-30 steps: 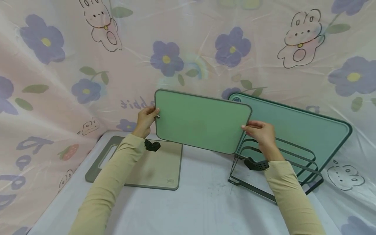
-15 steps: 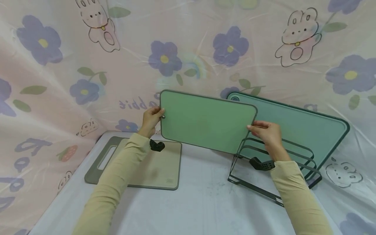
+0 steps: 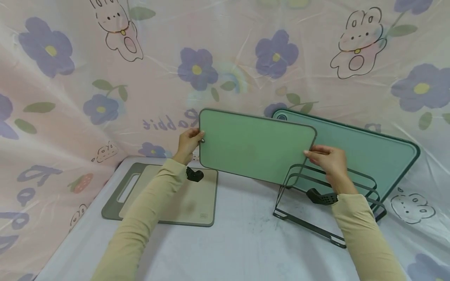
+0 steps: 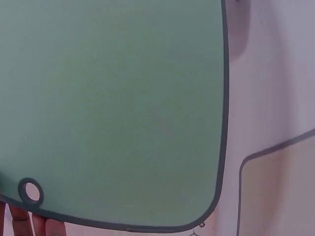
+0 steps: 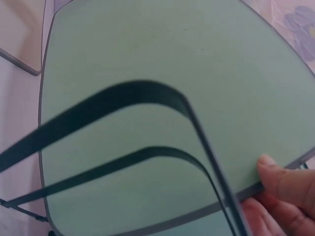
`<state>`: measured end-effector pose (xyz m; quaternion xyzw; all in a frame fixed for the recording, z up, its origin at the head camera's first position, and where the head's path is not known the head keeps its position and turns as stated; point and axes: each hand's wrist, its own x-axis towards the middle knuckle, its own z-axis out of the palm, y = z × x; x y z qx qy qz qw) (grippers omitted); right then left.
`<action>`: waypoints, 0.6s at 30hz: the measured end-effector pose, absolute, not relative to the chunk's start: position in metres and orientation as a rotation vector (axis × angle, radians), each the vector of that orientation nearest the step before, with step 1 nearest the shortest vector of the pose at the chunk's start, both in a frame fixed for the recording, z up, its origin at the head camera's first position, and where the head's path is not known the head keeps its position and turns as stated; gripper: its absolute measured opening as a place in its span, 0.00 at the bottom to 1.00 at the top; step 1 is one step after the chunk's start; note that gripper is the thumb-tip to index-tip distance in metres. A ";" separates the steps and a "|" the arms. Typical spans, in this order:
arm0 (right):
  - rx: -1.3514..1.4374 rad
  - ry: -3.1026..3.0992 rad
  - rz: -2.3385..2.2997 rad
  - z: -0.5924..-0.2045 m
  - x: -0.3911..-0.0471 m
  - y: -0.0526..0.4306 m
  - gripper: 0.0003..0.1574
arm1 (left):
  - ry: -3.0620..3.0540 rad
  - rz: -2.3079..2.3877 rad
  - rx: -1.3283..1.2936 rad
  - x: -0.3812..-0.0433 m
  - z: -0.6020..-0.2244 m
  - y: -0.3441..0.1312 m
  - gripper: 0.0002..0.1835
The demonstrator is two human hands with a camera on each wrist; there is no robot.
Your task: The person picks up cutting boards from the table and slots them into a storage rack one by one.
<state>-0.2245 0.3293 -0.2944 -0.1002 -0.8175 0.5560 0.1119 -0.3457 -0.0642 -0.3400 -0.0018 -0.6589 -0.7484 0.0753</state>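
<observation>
A light green cutting board (image 3: 253,144) with a grey edge is held upright above the table. Its left edge, beside a small hole, is pinched by my left hand (image 3: 188,145); only fingertips (image 4: 40,225) show in the left wrist view. My right hand (image 3: 328,162) pinches the right edge, thumb on the front face. The board's lower right corner overlaps a dark metal rack (image 3: 309,226). In the right wrist view, two rack hoops (image 5: 142,92) pass in front of the board. A larger green cutting board (image 3: 369,156) leans at the rack's back.
A beige cutting board (image 3: 186,203) with a grey handle lies flat on the white-covered table (image 3: 246,246), left of the rack and partly under my left forearm. A patterned curtain (image 3: 232,47) hangs behind and at the sides.
Both hands have carried the light green cutting board to the right, so its lower right corner now lies behind the rack's front hoops. The rack and other boards have stayed put.
</observation>
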 end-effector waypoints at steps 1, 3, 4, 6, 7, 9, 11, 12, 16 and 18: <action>-0.297 -2.404 1.624 -0.294 -0.223 0.331 0.43 | -1.975 -2.249 -0.006 -0.346 -0.340 -0.062 0.18; -0.299 -2.406 1.617 -0.294 -0.221 0.335 0.43 | -1.972 -2.255 -0.002 -0.347 -0.341 -0.057 0.17; -0.303 -2.412 1.605 -0.293 -0.220 0.336 0.42 | -1.971 -2.257 -0.003 -0.347 -0.342 -0.055 0.17; -0.314 -2.423 1.587 -0.293 -0.218 0.340 0.42 | -1.964 -2.262 -0.012 -0.347 -0.343 -0.050 0.16; -0.317 -2.427 1.584 -0.293 -0.217 0.341 0.43 | -1.964 -2.260 -0.016 -0.347 -0.343 -0.048 0.15; -0.321 -2.440 1.571 -0.293 -0.215 0.345 0.43 | -1.960 -2.265 -0.022 -0.348 -0.345 -0.043 0.15; -0.329 -2.447 1.569 -0.293 -0.213 0.348 0.44 | -1.957 -2.267 -0.025 -0.348 -0.346 -0.039 0.15; -0.330 -2.454 1.562 -0.293 -0.212 0.350 0.45 | -1.953 -2.271 -0.027 -0.349 -0.346 -0.037 0.15; -0.343 -2.460 1.556 -0.293 -0.209 0.357 0.46 | -1.933 -2.285 -0.034 -0.350 -0.347 -0.029 0.15; -0.347 -2.461 1.552 -0.293 -0.208 0.361 0.47 | -1.930 -2.294 -0.040 -0.351 -0.347 -0.025 0.15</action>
